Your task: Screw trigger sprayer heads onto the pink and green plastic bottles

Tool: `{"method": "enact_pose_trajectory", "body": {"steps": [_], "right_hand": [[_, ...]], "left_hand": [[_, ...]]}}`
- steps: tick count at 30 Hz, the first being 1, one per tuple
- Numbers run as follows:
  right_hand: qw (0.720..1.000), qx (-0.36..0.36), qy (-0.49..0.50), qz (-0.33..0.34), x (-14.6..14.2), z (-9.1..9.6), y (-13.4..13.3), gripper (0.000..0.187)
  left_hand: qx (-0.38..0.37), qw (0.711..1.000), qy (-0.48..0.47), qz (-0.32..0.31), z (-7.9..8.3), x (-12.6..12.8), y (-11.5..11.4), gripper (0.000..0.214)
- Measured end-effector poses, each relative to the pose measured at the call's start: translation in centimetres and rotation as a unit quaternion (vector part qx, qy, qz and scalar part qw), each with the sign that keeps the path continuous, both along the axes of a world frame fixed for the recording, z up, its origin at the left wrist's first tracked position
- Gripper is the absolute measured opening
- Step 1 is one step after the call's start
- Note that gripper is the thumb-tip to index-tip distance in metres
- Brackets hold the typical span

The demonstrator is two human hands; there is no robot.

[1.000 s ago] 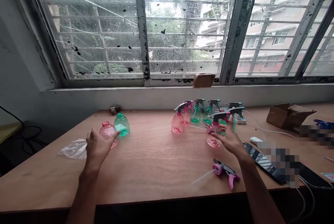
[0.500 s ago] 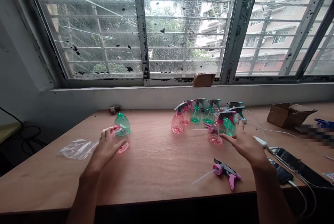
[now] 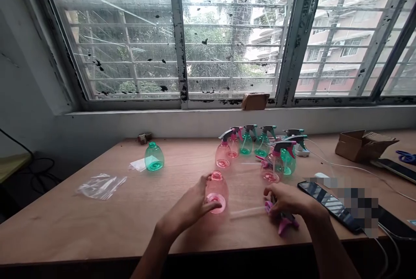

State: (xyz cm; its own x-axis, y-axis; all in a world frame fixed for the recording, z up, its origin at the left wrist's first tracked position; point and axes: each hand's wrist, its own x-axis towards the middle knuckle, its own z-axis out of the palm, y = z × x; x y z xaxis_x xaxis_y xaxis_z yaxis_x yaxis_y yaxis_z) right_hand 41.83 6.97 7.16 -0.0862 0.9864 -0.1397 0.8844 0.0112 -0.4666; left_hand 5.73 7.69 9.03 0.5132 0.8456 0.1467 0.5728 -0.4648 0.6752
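Observation:
My left hand (image 3: 190, 207) is closed around a capless pink bottle (image 3: 217, 189), holding it just above the wooden table (image 3: 130, 218) near the middle. My right hand (image 3: 287, 201) curls over a loose pink spray head (image 3: 282, 220) lying near the front edge, fingers pinching it; its clear dip tube (image 3: 247, 213) points left toward the pink bottle. A capless green bottle (image 3: 154, 157) stands alone at the back left.
Several assembled pink and green spray bottles (image 3: 260, 149) cluster at the back centre-right. A clear plastic bag (image 3: 99, 184) lies at the left. A phone (image 3: 328, 205), cables and a cardboard box (image 3: 362, 144) occupy the right side. The window sill runs behind the table.
My left hand has carried the pink bottle from beside the green one to the table's middle. My right hand has drawn back from the bottle cluster and closed on the loose spray head.

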Motion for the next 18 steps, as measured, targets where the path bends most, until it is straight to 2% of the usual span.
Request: {"method": "enact_pose_trajectory", "body": {"steps": [2, 5, 8, 11, 15, 18], "right_hand": [[0.999, 0.036, 0.019, 0.026, -0.3, 0.4, 0.0, 0.032], [0.989, 0.11, 0.066, 0.077, -0.6, 1.9, -0.6, 0.011], [0.971, 0.189, 0.109, 0.101, -1.0, 3.7, -1.5, 0.032], [0.932, 0.283, 0.209, 0.09, -1.5, 5.0, -2.9, 0.04], [0.883, 0.285, 0.371, 0.01, -2.2, 5.8, -5.1, 0.041], [0.835, 0.344, 0.427, -0.045, -2.8, 6.2, -6.2, 0.047]], "left_hand": [[0.004, 0.999, -0.007, -0.034, -0.5, 0.8, -0.3, 0.083], [0.018, 0.998, -0.023, -0.06, -1.4, 1.2, 0.0, 0.092], [0.031, 0.996, -0.051, -0.058, -1.7, 1.1, 0.8, 0.088], [0.068, 0.992, -0.097, -0.05, -0.6, 0.4, 1.0, 0.093], [0.138, 0.976, -0.163, -0.029, 2.0, -1.2, -0.1, 0.086], [0.171, 0.96, -0.221, -0.005, 3.5, -2.6, -1.1, 0.096]]}}
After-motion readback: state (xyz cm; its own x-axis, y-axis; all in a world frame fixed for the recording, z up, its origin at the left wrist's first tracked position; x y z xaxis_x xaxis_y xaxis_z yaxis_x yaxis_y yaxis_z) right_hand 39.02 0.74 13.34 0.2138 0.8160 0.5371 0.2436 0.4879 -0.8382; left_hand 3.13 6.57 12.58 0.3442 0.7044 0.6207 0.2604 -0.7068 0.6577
